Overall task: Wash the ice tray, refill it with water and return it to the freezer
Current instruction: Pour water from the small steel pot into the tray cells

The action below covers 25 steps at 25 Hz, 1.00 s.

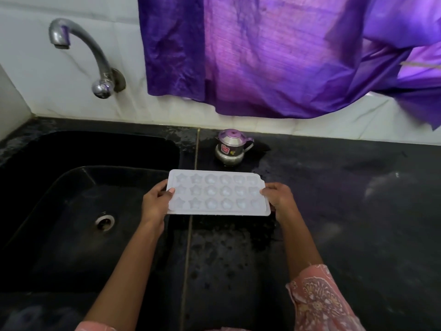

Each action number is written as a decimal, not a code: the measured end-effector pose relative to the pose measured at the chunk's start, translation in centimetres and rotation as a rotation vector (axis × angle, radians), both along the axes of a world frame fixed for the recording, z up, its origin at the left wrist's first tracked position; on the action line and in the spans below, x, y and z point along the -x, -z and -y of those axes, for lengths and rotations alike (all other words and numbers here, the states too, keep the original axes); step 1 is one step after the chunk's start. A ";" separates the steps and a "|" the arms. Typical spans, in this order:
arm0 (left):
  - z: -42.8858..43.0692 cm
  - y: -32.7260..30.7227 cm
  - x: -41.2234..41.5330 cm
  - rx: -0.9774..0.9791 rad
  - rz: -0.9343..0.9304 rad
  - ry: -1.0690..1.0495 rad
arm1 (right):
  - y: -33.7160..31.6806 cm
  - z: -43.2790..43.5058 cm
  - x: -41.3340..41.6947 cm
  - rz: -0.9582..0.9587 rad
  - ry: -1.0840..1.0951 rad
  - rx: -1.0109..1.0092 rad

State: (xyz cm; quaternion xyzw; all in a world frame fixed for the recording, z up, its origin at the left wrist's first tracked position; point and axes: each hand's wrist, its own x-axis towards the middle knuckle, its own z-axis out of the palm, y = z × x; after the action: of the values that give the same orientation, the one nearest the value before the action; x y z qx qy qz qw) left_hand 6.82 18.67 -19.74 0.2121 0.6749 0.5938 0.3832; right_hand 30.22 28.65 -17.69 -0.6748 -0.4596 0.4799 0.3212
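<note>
The grip is two-handed: the left hand (156, 203) pinches the short left edge of the ice tray (217, 192), thumb on top and fingers beneath, and the right hand (278, 198) curls round the short right edge. The pale tray, with star and round cavities facing up, is held level above the wet black tabletop (346, 199), its left end over the black sink (71, 247). Just behind it stands a small lidded steel pot (232, 146). A curved metal tap (81, 51) juts from the white wall, beside a hanging purple cloth (262, 56).
</note>
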 end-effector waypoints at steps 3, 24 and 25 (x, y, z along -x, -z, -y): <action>-0.7 0.1 -1.4 0.025 -0.004 0.012 | 0.4 -1.5 -1.7 0.028 -0.031 0.041; -2.3 0.7 -1.5 0.314 -0.598 -0.010 | 0.5 -2.5 -3.0 0.257 -0.063 0.015; -2.8 0.2 -1.6 0.294 -0.643 -0.001 | 0.0 -2.7 -2.8 0.320 -0.054 -0.067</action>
State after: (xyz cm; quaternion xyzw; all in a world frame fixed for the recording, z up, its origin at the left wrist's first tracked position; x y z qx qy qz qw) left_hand 8.45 21.43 -19.90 0.3305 0.8393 0.3935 0.1773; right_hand 33.04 31.37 -17.72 -0.7189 -0.5384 0.3593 0.2533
